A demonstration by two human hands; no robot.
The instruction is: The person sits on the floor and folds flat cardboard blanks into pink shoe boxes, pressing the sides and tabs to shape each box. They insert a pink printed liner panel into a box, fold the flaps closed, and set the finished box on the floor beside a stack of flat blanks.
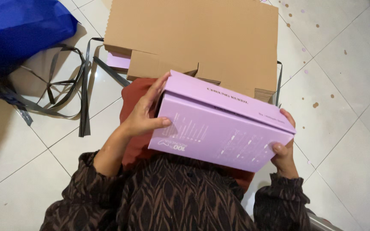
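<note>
A long lilac cardboard box with white print is held in front of my body, tilted down to the right. My left hand grips its left end, thumb on the near face and fingers over the open end. My right hand holds the right end, thumb on the near face and fingers behind the corner. My sleeves are dark brown with a leaf pattern.
Flat brown corrugated cartons lie on the white tiled floor ahead, with another lilac box tucked under them. A blue bag is at the top left. Grey plastic straps are strewn beside it. A rust-red cloth covers my lap.
</note>
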